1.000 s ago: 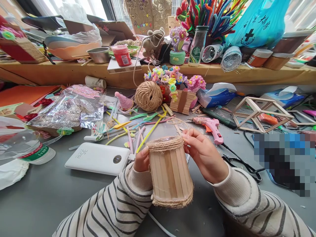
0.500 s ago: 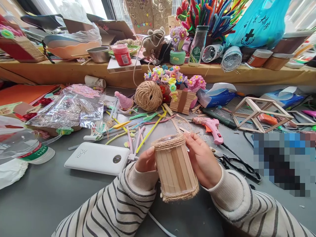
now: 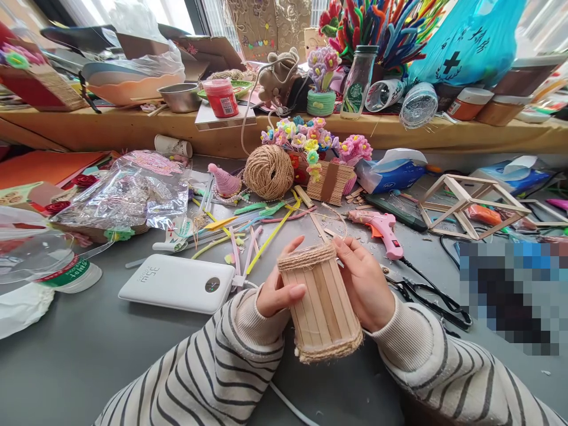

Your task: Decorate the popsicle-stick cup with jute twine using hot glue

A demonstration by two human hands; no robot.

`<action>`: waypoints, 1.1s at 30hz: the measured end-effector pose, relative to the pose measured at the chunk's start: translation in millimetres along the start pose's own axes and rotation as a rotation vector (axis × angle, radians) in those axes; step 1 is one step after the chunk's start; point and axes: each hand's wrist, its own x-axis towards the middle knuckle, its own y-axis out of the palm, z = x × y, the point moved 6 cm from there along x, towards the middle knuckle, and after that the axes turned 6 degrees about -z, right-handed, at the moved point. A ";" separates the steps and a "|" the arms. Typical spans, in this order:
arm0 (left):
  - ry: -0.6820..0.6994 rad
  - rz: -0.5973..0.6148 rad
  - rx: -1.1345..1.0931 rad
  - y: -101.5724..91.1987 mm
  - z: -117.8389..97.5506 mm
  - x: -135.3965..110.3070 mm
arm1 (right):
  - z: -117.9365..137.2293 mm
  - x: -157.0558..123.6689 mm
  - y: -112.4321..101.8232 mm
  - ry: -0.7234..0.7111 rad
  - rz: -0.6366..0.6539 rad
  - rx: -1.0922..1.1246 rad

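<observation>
Between my hands is a small container faced with upright wooden craft sticks, with jute twine wound round its top rim and its bottom edge. My left hand grips its left side, the thumb lying across the front sticks and a finger behind the rim. On the other side my right hand is closed at the upper right edge, thumb and fingertips at the twine. A loose loop of twine rises from there toward the ball of jute twine behind.
A pink glue gun lies right of the container, with black-handled scissors nearer me. At left sits a white power bank. Pipe cleaners litter the middle; a stick frame stands at right. Behind runs a crowded shelf.
My left thumb has come round from the container's left edge onto its front. The container has shifted slightly right; my right hand keeps its hold at the rim.
</observation>
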 end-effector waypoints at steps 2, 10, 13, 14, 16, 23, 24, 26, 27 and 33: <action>-0.021 0.000 -0.007 -2.0 1.0 1.2 | 3.8 0.5 -0.7 -0.049 -0.004 -0.025; -0.010 0.045 -0.015 0.0 -1.8 4.5 | 14.8 -1.3 -0.3 -0.131 0.001 -0.042; -0.038 0.106 -0.017 5.6 -2.0 1.8 | 17.3 -2.9 1.0 -0.131 0.019 -0.034; -0.050 0.126 -0.016 6.9 -1.8 0.9 | 18.3 -2.9 1.1 -0.132 0.020 -0.032; -0.053 0.146 -0.020 7.5 -2.3 0.0 | 20.4 -2.1 0.9 -0.138 0.014 -0.036; -0.041 0.234 -0.029 8.8 -4.9 1.5 | 21.3 0.7 1.9 -0.123 0.045 -0.056; -0.041 0.241 -0.021 9.4 -5.4 1.5 | 21.1 0.5 1.8 -0.122 0.047 -0.053; -0.026 0.252 -0.009 10.7 -7.3 0.9 | 20.5 0.0 1.3 -0.117 0.044 -0.044; -0.020 0.257 -0.006 11.6 -7.9 0.5 | 20.0 -0.2 1.3 -0.112 0.044 -0.039; 0.000 0.245 0.015 12.2 -7.2 2.3 | 19.1 -2.7 5.0 -0.088 0.087 -0.016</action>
